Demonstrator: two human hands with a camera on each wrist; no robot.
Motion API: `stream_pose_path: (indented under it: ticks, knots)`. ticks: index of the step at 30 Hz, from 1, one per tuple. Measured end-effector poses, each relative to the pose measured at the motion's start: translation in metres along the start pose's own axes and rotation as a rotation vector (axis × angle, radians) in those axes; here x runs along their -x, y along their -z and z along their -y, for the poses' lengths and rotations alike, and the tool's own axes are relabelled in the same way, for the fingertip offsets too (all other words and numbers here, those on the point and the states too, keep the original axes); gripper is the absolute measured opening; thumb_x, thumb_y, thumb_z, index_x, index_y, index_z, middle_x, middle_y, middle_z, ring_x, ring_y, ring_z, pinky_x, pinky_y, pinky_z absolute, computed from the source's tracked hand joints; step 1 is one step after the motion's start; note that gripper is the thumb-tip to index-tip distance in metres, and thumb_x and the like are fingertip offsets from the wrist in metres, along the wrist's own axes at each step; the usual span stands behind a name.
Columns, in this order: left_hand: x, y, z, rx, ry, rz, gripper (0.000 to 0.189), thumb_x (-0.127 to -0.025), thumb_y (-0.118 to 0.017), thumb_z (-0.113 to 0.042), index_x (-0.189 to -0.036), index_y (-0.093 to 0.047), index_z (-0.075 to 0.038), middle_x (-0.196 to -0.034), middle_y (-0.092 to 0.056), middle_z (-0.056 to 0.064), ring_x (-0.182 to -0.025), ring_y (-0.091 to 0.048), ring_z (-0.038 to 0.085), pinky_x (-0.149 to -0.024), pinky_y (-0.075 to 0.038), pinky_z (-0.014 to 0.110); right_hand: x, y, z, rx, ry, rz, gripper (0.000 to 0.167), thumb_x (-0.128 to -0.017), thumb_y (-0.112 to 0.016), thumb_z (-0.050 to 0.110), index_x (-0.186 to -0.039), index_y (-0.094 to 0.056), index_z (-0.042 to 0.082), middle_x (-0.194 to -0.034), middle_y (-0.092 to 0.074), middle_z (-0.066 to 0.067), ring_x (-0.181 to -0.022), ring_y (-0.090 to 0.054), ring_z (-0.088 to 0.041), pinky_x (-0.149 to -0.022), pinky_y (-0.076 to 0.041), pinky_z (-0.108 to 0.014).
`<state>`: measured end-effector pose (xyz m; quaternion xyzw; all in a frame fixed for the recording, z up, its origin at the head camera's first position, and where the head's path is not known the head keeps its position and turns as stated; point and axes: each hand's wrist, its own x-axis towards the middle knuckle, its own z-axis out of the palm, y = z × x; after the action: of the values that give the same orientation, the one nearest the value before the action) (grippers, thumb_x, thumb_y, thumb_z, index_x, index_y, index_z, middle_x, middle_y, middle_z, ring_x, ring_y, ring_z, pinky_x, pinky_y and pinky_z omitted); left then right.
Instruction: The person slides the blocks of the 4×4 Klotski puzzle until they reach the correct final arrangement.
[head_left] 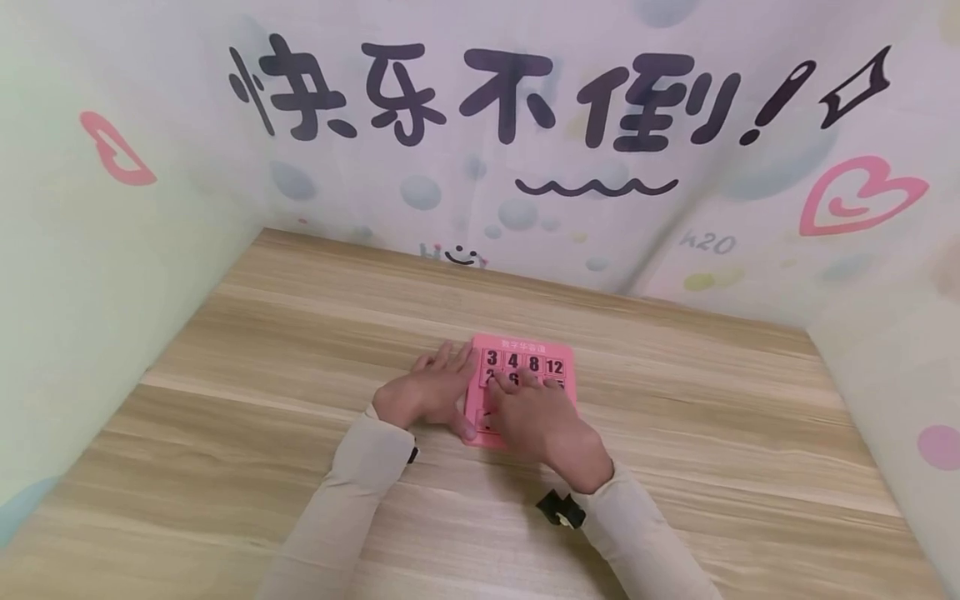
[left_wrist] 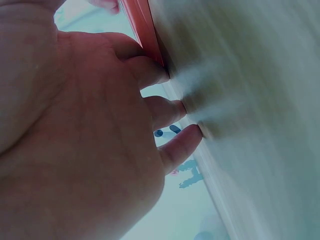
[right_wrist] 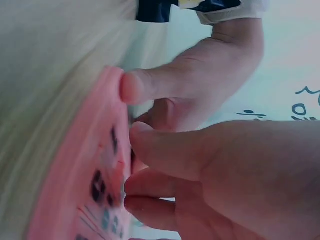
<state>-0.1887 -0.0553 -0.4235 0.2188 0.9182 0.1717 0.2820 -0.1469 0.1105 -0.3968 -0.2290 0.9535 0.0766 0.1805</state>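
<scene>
A pink sliding number puzzle [head_left: 573,354] lies flat on the wooden table, its top row of tiles reading 3, 4, 8 and 12. My left hand [head_left: 427,392] holds its left side, the thumb pressing the near left corner and the other fingers spread by the edge. In the left wrist view, several fingertips rest on the tabletop beside the pink frame [left_wrist: 142,30]. Over the lower rows lies my right hand [head_left: 536,421], fingertips touching the number tiles [right_wrist: 100,187] in the right wrist view. It hides most of those tiles.
The wood-grain table [head_left: 300,317] reaches back to a white printed cloth [head_left: 480,167] with large dark characters. Pale walls [head_left: 112,275] border the left and right sides. Black straps [head_left: 562,508] sit at the wrists.
</scene>
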Motion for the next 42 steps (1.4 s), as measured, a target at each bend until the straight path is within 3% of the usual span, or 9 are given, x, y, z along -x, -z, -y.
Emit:
stream_pose_path:
  ticks: [8,15,18,42]
  knots:
    - [-0.001,-0.001,-0.001,-0.005,-0.004,-0.006,0.121,-0.075,-0.083,-0.046,-0.159,-0.006,-0.006,-0.167,0.002,0.01,-0.153,0.01,0.034,-0.124,-0.001,0.051,0.021,0.001,0.002,0.036,0.076,-0.022,0.052,-0.103,-0.05,0.028,-0.153,-0.04,0.017,-0.16,-0.034,-0.001,-0.148,-0.029,-0.033,-0.115,-0.033,-0.056]
    - [0.0,-0.002,-0.001,-0.004,0.011,-0.006,0.123,-0.074,-0.083,-0.047,-0.16,-0.004,-0.006,-0.167,0.002,0.009,-0.153,0.011,0.033,-0.124,-0.001,0.05,0.037,-0.008,0.01,0.053,0.123,-0.02,0.056,-0.103,-0.041,0.049,-0.152,-0.042,0.021,-0.159,-0.036,-0.001,-0.147,-0.03,-0.035,-0.117,-0.03,-0.056]
    - [-0.001,-0.002,-0.001,-0.004,0.011,0.0,0.124,-0.075,-0.083,-0.047,-0.159,-0.003,-0.006,-0.167,0.003,0.009,-0.153,0.012,0.033,-0.124,0.0,0.05,0.041,-0.012,0.012,0.071,0.135,-0.028,0.056,-0.103,-0.043,0.05,-0.151,-0.043,0.021,-0.158,-0.039,0.0,-0.146,-0.034,-0.033,-0.116,-0.033,-0.055]
    - [0.0,0.0,-0.002,0.002,0.015,0.001,0.123,-0.076,-0.082,-0.045,-0.159,-0.001,-0.005,-0.167,0.003,0.01,-0.152,0.011,0.033,-0.124,0.0,0.05,0.039,-0.017,0.023,0.111,0.094,-0.019,0.057,-0.103,-0.044,0.048,-0.151,-0.043,0.017,-0.158,-0.038,-0.001,-0.147,-0.034,-0.03,-0.115,-0.035,-0.052]
